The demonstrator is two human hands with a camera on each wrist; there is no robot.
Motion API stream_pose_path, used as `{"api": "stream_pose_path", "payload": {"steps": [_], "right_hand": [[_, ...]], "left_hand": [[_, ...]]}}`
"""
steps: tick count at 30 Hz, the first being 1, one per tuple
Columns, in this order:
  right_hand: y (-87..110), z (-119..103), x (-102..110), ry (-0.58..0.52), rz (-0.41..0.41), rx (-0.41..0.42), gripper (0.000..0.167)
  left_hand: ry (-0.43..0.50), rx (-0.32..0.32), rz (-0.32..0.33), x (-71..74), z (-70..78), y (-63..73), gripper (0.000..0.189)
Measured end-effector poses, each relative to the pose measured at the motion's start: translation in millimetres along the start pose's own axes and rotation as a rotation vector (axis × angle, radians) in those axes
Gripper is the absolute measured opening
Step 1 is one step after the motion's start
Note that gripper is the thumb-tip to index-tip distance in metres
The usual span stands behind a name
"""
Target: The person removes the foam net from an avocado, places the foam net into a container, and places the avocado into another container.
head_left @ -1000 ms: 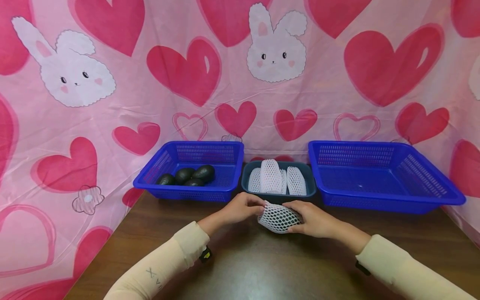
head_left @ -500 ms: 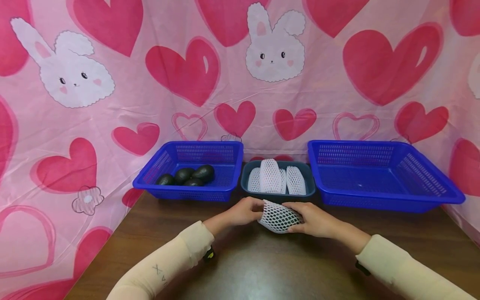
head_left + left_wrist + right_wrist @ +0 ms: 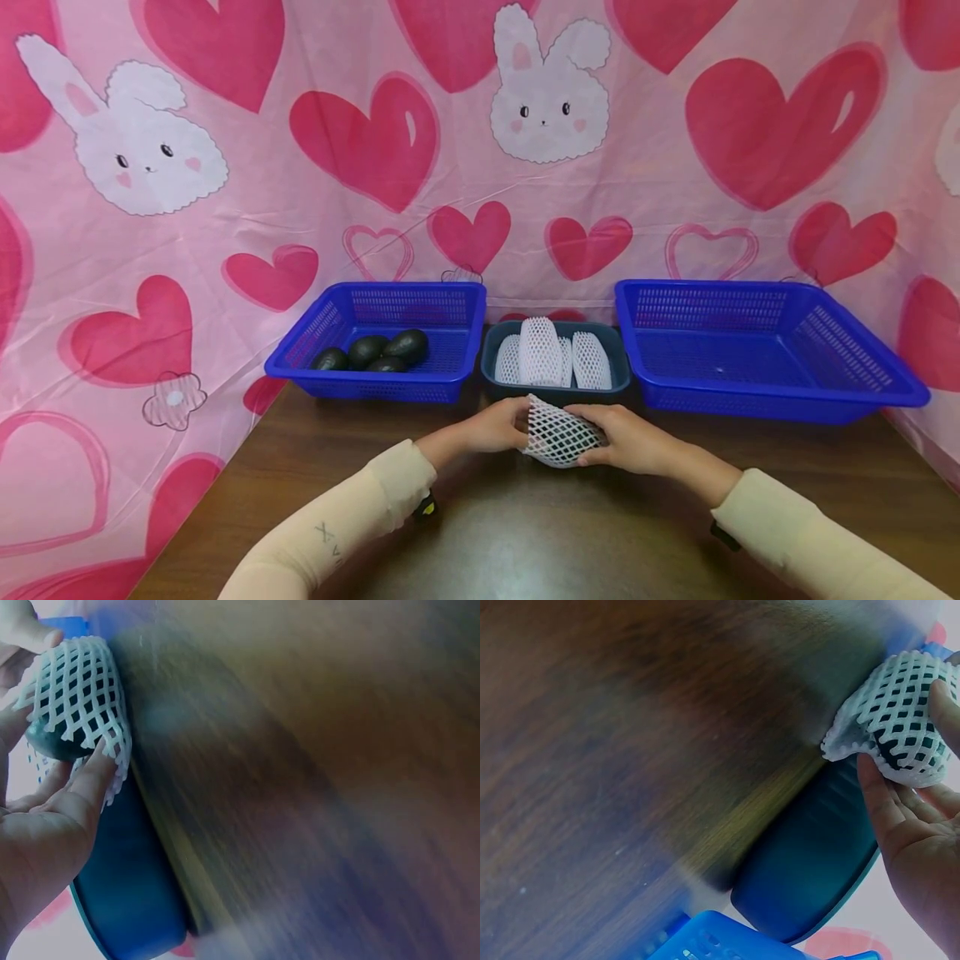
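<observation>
A white foam net sleeve is stretched over a dark avocado, whose bare end shows at the sleeve's mouth in the left wrist view. My right hand grips the covered avocado from the right, with fingers and thumb on opposite sides. At the sleeve's left end, my left hand holds the mouth's edge, a fingertip against the mesh. The right wrist view shows the net bunched out past the avocado on one side. Both hands are over the table, just in front of a dark teal bin.
Several folded net sleeves stand in the teal bin. To its left, a blue basket holds several dark avocados. Another blue basket stands on the right. A pink heart-print cloth hangs behind the brown table.
My left hand has shifted slightly right along the sleeve's mouth, and the left edge of the net has been drawn up and inward. My right hand has kept its grip in place.
</observation>
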State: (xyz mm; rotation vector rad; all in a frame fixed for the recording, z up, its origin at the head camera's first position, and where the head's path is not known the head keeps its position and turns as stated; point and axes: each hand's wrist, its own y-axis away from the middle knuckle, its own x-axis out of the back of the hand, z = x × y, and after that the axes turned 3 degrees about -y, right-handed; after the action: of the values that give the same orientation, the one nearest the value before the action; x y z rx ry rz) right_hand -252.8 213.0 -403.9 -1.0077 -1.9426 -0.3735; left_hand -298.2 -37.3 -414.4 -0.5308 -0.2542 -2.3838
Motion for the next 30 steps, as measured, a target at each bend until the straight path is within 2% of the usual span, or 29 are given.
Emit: {"api": "stream_pose_path", "payload": {"steps": [4, 8, 14, 16, 24, 30], "right_hand": [[-0.2, 0.2, -0.6, -0.002, 0.001, 0.005, 0.068], [0.1, 0.3, -1.3, 0.004, 0.002, 0.012, 0.068], [1.1, 0.0, -1.3, 0.016, 0.001, 0.016, 0.067], [1.5, 0.1, -1.2, 0.02, 0.002, 0.016, 0.067], [1.8, 0.1, -2.5, 0.047, 0.006, 0.027, 0.068], [1.5, -0.2, -2.9, 0.062, 0.006, 0.03, 0.067]], "left_hand": [[0.03, 0.018, 0.003, -2.9, -0.3, -2.2, 0.051], [0.005, 0.027, 0.018, -4.6, 0.8, -3.1, 0.049], [-0.202, 0.043, 0.046, -4.9, 2.3, -3.6, 0.036], [-0.233, 0.044, 0.053, -5.2, 2.5, -3.6, 0.034], [-0.234, 0.045, 0.071, -7.2, 2.4, -3.1, 0.035], [-0.218, 0.043, 0.075, -6.5, 4.0, -0.3, 0.042]]}}
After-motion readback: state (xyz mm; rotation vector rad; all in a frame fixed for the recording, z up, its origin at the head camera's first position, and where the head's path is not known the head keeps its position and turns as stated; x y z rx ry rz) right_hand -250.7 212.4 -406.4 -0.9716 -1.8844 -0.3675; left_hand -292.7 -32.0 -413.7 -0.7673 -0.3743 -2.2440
